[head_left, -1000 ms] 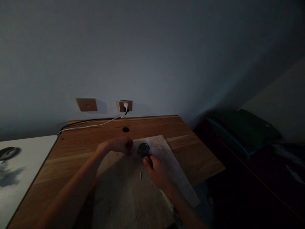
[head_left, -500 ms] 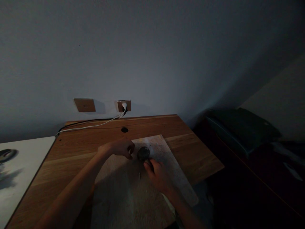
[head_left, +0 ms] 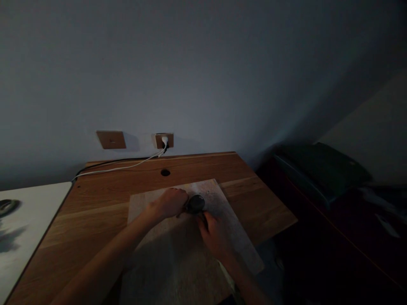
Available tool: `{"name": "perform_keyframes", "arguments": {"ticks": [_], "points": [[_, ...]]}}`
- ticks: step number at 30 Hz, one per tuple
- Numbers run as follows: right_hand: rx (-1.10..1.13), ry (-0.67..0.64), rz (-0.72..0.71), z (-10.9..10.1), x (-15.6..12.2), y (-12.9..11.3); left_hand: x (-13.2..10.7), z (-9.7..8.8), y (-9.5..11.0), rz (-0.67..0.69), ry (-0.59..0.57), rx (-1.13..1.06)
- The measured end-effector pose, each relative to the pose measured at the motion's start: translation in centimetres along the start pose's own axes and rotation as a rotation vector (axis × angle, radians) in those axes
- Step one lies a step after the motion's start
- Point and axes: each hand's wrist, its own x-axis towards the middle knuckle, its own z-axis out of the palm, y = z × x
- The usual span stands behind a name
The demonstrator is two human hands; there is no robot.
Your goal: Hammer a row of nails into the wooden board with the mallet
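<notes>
In the head view, my right hand (head_left: pixel 216 235) is closed round the handle of a small dark round-headed tool (head_left: pixel 195 204). Its disc catches a faint gleam, and poor light hides whether it is glass or metal. My left hand (head_left: pixel 173 202) is curled at the disc's left edge, knuckles up. Its fingertips are at or very near the rim, and what they pinch, if anything, is hidden. Both hands are over a pale wooden board (head_left: pixel 152 271), which lies at a slant on the brown wooden table (head_left: pixel 251 195).
White and black cables (head_left: pixel 127 168) run along the table's back to a wall socket (head_left: pixel 164 140). A round cable hole (head_left: pixel 165 172) is near the back edge. A white surface (head_left: pixel 32 212) adjoins at left, and a dark green cushion-like thing (head_left: pixel 330 169) is at right.
My left hand has moved right and closed up against the round head. My right hand and the tool have shifted slightly right. A thin nail-like mark on the board no longer shows.
</notes>
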Motion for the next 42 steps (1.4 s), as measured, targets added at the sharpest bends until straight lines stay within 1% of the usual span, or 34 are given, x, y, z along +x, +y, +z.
{"name": "perform_keyframes", "arguments": {"ticks": [2, 4, 6, 9, 11, 12, 14, 15, 17, 19, 21, 23, 25, 29, 31, 37, 40, 42], "points": [[0.020, -0.001, -0.002, 0.1, 0.0, 0.0, 0.1, 0.0, 0.3, 0.011, -0.006, -0.014], [0.023, 0.003, 0.012, 0.2, 0.1, 0.0, 0.1, -0.2, 0.0, 0.004, -0.009, -0.030], [0.007, 0.009, 0.028, 0.3, 0.1, -0.1, -0.1, -0.3, -0.9, -0.001, 0.027, -0.056], [0.010, 0.012, 0.035, 0.3, 0.1, 0.0, -1.0, 0.2, -3.1, 0.036, 0.126, -0.173], [0.051, 0.001, 0.011, 0.2, 0.2, 0.1, -1.9, 1.1, -4.6, 0.046, 0.150, -0.292], [0.077, -0.003, -0.004, 0.2, 0.2, 0.1, -2.4, 1.8, -5.3, 0.015, 0.156, -0.352], [0.106, -0.010, -0.024, 0.1, 0.2, 0.2, -3.3, 3.2, -6.3, -0.101, 0.224, -0.455], [0.109, -0.011, -0.027, 0.1, 0.2, 0.2, -3.6, 3.9, -6.6, -0.151, 0.287, -0.492], [0.109, -0.004, -0.027, 0.1, 0.2, 0.2, -4.1, 5.1, -6.9, -0.196, 0.410, -0.528], [0.111, 0.000, -0.035, 0.0, 0.2, 0.1, -4.2, 5.8, -7.0, -0.181, 0.494, -0.518], [0.099, 0.000, -0.032, 0.0, 0.2, 0.1, -4.1, 6.1, -6.9, -0.157, 0.533, -0.501], [0.071, 0.002, -0.022, 0.1, 0.2, 0.1, -4.1, 6.1, -6.9, -0.152, 0.541, -0.505], [0.052, 0.008, -0.024, 0.1, 0.3, 0.2, -4.1, 6.0, -6.9, -0.172, 0.523, -0.523], [0.091, 0.000, -0.048, 0.3, 0.3, 0.5, -4.2, 6.2, -6.9, -0.209, 0.476, -0.509], [0.090, -0.008, -0.040, 0.3, 0.3, 0.6, -4.1, 6.4, -6.8, -0.174, 0.463, -0.447], [0.063, -0.026, -0.014, 0.1, 0.3, 0.3, -4.2, 6.8, -6.4, -0.045, 0.482, -0.183], [0.085, -0.017, -0.028, 0.1, 0.2, 0.3, -4.3, 6.8, -6.3, 0.000, 0.485, -0.187], [0.107, -0.011, -0.044, 0.0, 0.2, 0.3, -4.3, 6.7, -6.3, -0.002, 0.477, -0.234]]}}
